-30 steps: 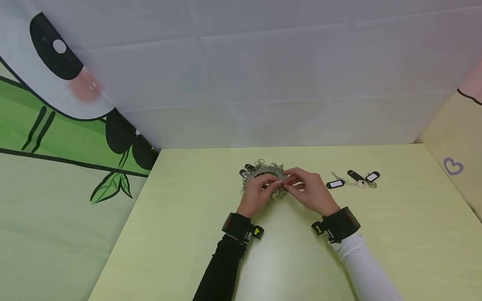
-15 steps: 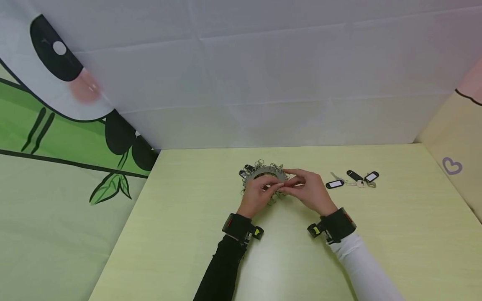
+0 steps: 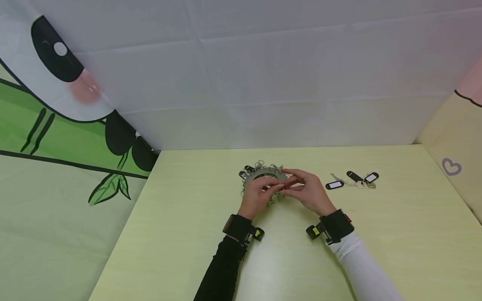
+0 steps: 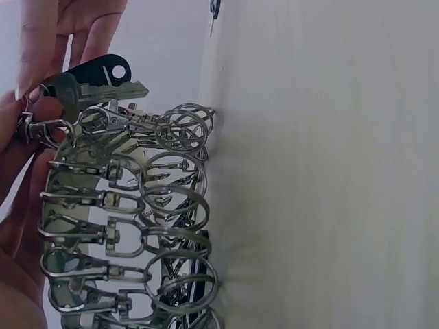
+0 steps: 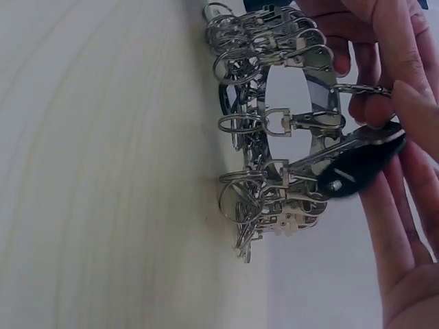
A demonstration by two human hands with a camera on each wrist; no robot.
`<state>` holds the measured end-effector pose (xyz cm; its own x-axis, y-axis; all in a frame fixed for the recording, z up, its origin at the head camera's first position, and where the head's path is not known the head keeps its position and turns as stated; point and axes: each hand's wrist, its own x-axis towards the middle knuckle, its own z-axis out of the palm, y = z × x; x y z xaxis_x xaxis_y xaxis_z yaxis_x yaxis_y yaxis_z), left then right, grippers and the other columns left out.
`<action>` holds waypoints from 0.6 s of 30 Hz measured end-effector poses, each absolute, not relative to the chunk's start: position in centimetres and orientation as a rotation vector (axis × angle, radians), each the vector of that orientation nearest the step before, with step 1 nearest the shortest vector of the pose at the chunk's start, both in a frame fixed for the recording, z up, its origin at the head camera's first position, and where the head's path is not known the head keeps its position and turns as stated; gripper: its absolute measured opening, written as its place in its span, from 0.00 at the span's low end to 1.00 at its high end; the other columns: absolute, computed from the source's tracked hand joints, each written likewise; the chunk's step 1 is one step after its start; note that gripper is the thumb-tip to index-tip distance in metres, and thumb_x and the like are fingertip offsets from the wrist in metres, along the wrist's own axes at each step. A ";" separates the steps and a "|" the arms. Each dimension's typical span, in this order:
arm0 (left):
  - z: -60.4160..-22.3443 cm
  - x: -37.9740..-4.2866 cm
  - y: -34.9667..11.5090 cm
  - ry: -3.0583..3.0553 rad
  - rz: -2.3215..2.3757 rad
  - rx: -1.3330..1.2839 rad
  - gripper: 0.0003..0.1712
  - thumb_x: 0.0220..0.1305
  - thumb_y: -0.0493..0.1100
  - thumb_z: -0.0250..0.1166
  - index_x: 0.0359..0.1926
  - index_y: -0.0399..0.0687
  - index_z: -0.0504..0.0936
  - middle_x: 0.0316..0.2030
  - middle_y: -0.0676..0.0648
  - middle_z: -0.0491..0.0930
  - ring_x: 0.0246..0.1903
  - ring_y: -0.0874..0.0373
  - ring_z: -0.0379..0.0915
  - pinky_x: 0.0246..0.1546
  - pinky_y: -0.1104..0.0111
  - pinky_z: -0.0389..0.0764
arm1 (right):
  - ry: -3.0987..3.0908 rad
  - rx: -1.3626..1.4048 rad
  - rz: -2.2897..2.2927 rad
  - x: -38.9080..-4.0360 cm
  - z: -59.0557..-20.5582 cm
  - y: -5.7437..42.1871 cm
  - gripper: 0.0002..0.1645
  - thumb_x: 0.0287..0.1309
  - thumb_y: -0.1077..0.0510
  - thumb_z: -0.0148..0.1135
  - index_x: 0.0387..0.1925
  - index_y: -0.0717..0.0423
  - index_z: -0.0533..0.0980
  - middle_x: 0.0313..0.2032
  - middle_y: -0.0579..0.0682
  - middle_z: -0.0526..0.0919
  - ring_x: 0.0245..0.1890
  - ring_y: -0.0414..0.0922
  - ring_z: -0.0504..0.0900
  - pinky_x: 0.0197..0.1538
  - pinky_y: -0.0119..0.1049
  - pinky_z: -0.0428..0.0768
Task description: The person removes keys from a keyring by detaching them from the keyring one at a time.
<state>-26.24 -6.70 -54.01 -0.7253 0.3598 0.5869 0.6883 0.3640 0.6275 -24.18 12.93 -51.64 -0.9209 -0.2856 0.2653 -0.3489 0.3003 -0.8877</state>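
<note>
A round grey metal rack [image 3: 265, 170] stands on the table, hung all round with several snap clasps and split rings [image 4: 180, 277]. My left hand [image 3: 257, 196] is at its near side, thumb and forefinger pinching a metal snap clasp [image 4: 49, 130] on the rim. My right hand [image 3: 310, 193] meets it fingertip to fingertip and pinches a key [image 4: 116, 93] with a black tag [image 5: 357, 170] by its ring end. Fingers hide the ring itself and how it sits against the clasp. Black tags [image 3: 249, 169] hang at the rack's far left.
To the right on the pale table [image 3: 180, 234] lie several loose keys [image 3: 360, 184] with black, white-labelled tags [image 3: 334, 184]. A white cloth wall [image 3: 263, 83] rises behind the table, and printed cloth [image 3: 49, 200] hangs on the left.
My right hand has shifted slightly left and its wrist has turned a little; the fingertips have drawn closer to the left hand's. My left hand and the rack stay put.
</note>
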 end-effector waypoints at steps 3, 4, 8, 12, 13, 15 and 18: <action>-54.1 -26.2 -6.6 -2.273 -1.324 -0.921 0.07 0.62 0.43 0.68 0.37 0.47 0.90 0.33 0.47 0.89 0.28 0.66 0.76 0.24 0.73 0.76 | -2.468 0.646 1.772 -24.2 -51.8 13.0 0.38 0.51 0.62 0.73 0.65 0.57 0.71 0.41 0.59 0.85 0.43 0.51 0.85 0.46 0.38 0.86; -54.2 -26.2 -6.6 -2.271 -1.330 -0.922 0.07 0.62 0.43 0.68 0.37 0.47 0.90 0.33 0.47 0.89 0.28 0.66 0.75 0.24 0.73 0.76 | -2.477 0.651 1.774 -24.2 -51.9 13.0 0.37 0.52 0.61 0.73 0.65 0.58 0.71 0.41 0.60 0.85 0.43 0.52 0.85 0.46 0.39 0.86; -54.2 -26.1 -6.6 -2.258 -1.348 -0.931 0.06 0.60 0.40 0.69 0.38 0.46 0.89 0.33 0.45 0.89 0.28 0.63 0.76 0.25 0.69 0.76 | -2.526 0.636 1.758 -24.6 -52.7 13.5 0.33 0.54 0.52 0.72 0.61 0.55 0.75 0.43 0.56 0.87 0.42 0.47 0.86 0.44 0.40 0.87; -54.3 -26.0 -6.6 -2.255 -1.357 -0.931 0.07 0.59 0.39 0.69 0.38 0.45 0.89 0.33 0.44 0.89 0.27 0.61 0.76 0.23 0.66 0.75 | -2.542 0.588 1.709 -24.5 -52.7 13.7 0.29 0.53 0.51 0.73 0.56 0.55 0.80 0.41 0.55 0.89 0.39 0.45 0.86 0.41 0.40 0.87; -54.4 -26.0 -6.6 -2.259 -1.353 -0.926 0.07 0.59 0.40 0.69 0.38 0.46 0.90 0.33 0.45 0.89 0.27 0.62 0.76 0.23 0.66 0.75 | -2.531 0.580 1.708 -24.5 -52.7 13.7 0.29 0.52 0.52 0.73 0.56 0.56 0.80 0.40 0.56 0.89 0.39 0.45 0.87 0.40 0.40 0.87; -54.4 -26.0 -6.5 -2.263 -1.333 -0.913 0.06 0.59 0.41 0.69 0.38 0.47 0.90 0.32 0.46 0.89 0.26 0.63 0.76 0.23 0.68 0.75 | -2.496 0.587 1.727 -24.6 -52.8 13.6 0.29 0.51 0.55 0.74 0.56 0.58 0.80 0.40 0.58 0.89 0.37 0.45 0.87 0.40 0.38 0.88; -54.3 -26.1 -6.4 -2.259 -1.291 -0.903 0.06 0.60 0.42 0.69 0.37 0.48 0.90 0.31 0.47 0.89 0.25 0.65 0.76 0.23 0.70 0.76 | -2.452 0.609 1.768 -24.6 -53.0 13.5 0.31 0.51 0.58 0.74 0.58 0.60 0.78 0.41 0.61 0.88 0.36 0.45 0.87 0.40 0.37 0.87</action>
